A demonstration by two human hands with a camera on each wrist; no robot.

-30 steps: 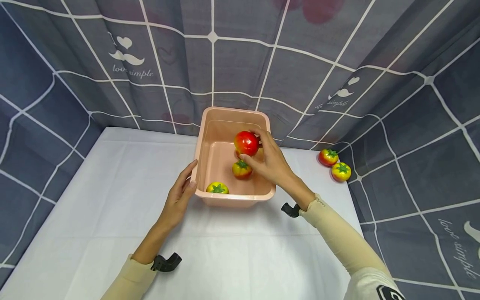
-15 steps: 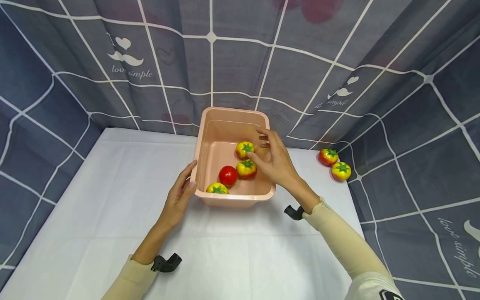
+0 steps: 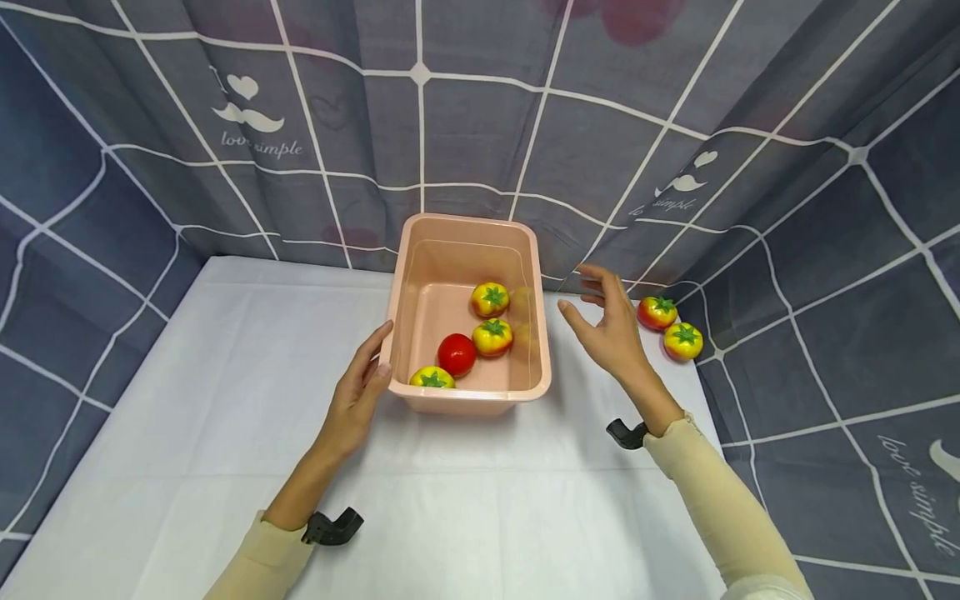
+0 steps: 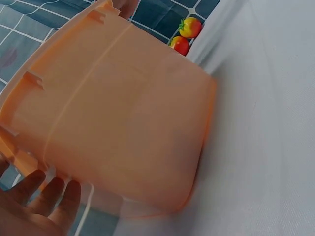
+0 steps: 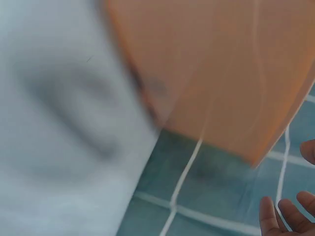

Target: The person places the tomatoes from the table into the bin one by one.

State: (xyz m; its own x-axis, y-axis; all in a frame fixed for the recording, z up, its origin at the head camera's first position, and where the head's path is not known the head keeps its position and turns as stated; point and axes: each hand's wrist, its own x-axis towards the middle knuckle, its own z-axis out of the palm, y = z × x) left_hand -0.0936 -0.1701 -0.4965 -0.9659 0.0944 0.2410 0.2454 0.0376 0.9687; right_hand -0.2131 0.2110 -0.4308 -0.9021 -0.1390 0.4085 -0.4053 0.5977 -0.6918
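A pink plastic tub (image 3: 470,392) stands on the white table (image 3: 225,400). Inside lie a red tomato (image 3: 457,353) and three yellow-red tomatoes (image 3: 492,337), (image 3: 489,299), (image 3: 432,378). My left hand (image 3: 362,379) rests with straight fingers against the tub's left front corner; the left wrist view shows its fingers (image 4: 49,196) beside the tub's outer wall (image 4: 123,123). My right hand (image 3: 606,325) hovers open and empty to the right of the tub, between it and two loose tomatoes (image 3: 657,313), (image 3: 683,342). In the blurred right wrist view, fingertips (image 5: 290,216) show below the tub (image 5: 221,73).
A grey-blue checked curtain (image 3: 480,125) hangs close behind and around the table on the left and right. The two loose tomatoes (image 4: 187,34) lie at the table's far right edge against the curtain. White tablecloth stretches in front of the tub.
My right hand let go of the red tomato, which now lies in the tub, then drew out of the tub to the right. The left hand has not moved.
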